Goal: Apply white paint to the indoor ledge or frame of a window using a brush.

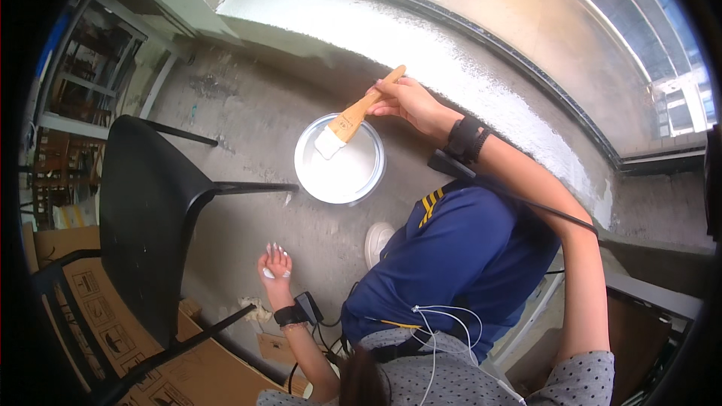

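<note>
The right hand [402, 101] pinches the wooden handle of a paintbrush [353, 116], fingers closed round it. The brush's long axis runs from two o'clock down to eight o'clock, white-loaded bristles lowest, over the round tin [372, 177] of white paint. The left hand [275, 263] hangs empty, fingers loosely spread, at seven o'clock from the tin.

unfinished balcony or room under renovation. bare grey concrete floor [256, 128], stained and rough. low curved wall [451, 60] freshly coated white, below wide window [571, 22] with dark frame. open tin [340, 159] of white paint on floor, wooden brush [353, 116] over it. flattened cardboard [180, 368] on floor, black chair [150, 203] beside it, metal shelving [90, 68] at far left.
</note>
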`<act>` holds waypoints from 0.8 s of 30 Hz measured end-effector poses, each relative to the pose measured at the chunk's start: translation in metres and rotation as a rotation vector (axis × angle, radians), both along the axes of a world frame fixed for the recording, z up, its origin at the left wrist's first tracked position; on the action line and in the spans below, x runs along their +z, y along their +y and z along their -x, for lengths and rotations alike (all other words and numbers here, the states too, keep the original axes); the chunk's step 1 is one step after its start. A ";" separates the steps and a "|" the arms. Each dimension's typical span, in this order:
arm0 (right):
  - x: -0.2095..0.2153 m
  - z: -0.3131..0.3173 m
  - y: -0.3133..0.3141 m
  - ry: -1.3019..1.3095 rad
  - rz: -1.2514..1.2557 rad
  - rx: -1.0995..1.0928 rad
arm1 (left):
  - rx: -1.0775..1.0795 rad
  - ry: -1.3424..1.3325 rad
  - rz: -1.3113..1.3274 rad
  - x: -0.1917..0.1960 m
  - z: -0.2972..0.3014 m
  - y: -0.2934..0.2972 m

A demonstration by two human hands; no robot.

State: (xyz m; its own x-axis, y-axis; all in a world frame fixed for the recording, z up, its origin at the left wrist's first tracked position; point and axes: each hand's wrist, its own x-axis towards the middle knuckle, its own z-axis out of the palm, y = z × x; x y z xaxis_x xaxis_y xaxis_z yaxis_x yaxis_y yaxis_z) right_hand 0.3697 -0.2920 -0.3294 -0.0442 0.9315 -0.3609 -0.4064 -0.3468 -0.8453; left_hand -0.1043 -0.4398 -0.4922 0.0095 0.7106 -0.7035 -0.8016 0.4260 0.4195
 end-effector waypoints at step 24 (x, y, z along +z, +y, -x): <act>0.169 -0.219 -0.265 0.551 -0.539 -0.642 | -0.228 0.075 0.113 -0.017 -0.007 0.056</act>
